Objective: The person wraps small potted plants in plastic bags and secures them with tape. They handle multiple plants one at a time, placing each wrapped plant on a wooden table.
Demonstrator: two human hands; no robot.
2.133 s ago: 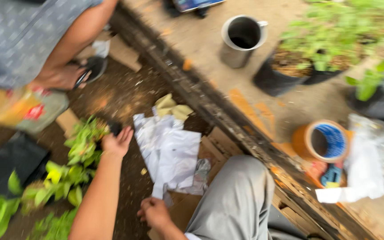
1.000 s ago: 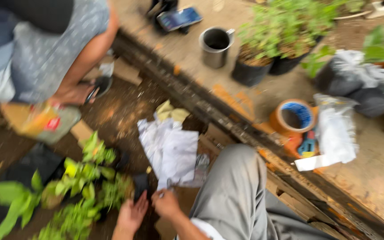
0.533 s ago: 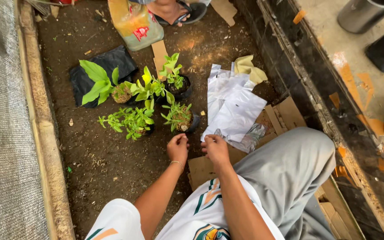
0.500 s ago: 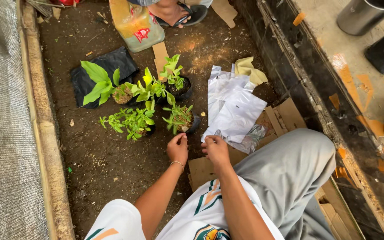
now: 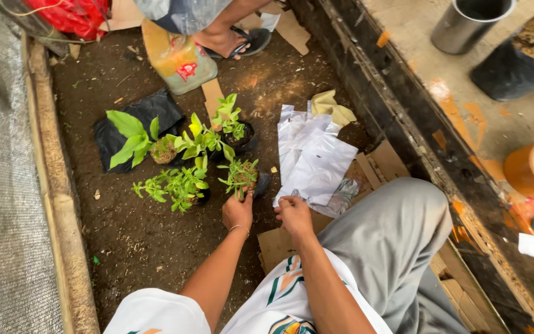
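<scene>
Four small plants in black bags stand together on the bare soil of the bed in the head view, none of them in the ground as far as the picture shows. The nearest one, a seedling in its black bag, sits just beyond the person's left hand, whose fingers curl together around the base of its stem; how tightly they grip I cannot tell. The right hand rests just to the right, fingers bent and close together, at the near edge of the white plastic sheets; whether it pinches a sheet or the bag is not clear. Left of the seedling is a low bushy plant, and farther off stand a broad-leaved plant and a taller one. No hole is dug near the hands, and every bag looks still on its plant, so I judge the work to be at an early stage: unbagging, digging and setting all seem left to do. Cardboard lies under the person's knee. At the far end another person's foot in a sandal stands beside a yellowish jug. Outside the bed's right wall are a metal cup and a black pot.
</scene>
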